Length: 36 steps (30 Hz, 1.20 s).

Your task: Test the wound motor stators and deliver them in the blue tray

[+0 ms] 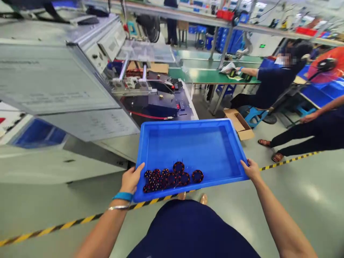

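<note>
A shallow blue plastic tray (pixel 188 143) is held up in front of my body, over the floor. My left hand (pixel 131 179) is closed on its left rim, thumb on top and fingers hidden beneath. On the opposite side my right hand (pixel 251 169) grips the right rim in the same way. Several dark ring-shaped coils (pixel 184 178) with reddish-orange marks lie in the tray, gathered toward the near left corner. One coil (pixel 197 176) sits a little apart to the right of the cluster.
Left of the tray stands a large pale machine (pixel 67 82) with a black work surface (pixel 158 104). Beyond are a green workbench (pixel 199 73) and a seated person (pixel 276 82). Another person (pixel 319 125) stands at right. A cardboard box (pixel 239 123) and striped tape (pixel 80 220) are on the floor.
</note>
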Each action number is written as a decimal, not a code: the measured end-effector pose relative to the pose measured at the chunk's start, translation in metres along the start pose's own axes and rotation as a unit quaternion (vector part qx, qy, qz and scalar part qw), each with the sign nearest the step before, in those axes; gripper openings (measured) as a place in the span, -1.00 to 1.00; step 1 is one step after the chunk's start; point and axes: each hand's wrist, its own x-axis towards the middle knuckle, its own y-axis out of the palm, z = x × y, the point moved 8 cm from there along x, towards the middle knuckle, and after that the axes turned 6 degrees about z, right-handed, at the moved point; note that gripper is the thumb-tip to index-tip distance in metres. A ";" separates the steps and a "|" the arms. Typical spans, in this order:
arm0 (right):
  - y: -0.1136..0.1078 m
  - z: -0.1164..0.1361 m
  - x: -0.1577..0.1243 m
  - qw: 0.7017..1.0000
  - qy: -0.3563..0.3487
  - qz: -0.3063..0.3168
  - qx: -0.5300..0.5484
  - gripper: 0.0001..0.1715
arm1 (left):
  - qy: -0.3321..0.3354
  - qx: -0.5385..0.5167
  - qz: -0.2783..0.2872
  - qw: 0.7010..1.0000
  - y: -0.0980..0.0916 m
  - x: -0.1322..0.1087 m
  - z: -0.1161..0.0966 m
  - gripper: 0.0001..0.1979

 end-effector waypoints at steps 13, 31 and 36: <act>0.058 -0.008 0.121 0.993 -0.014 0.113 0.012 -0.44 | -0.029 0.089 -0.053 0.994 0.030 0.020 -0.005 -0.49; 0.202 0.287 -0.088 0.734 -0.565 0.355 -0.125 -0.53 | 0.208 0.645 0.249 0.692 0.111 -0.032 -0.037 -0.05; 0.262 0.305 -0.111 0.670 -0.575 0.417 -0.213 -0.51 | 0.216 0.667 0.257 0.665 0.116 -0.028 -0.033 -0.08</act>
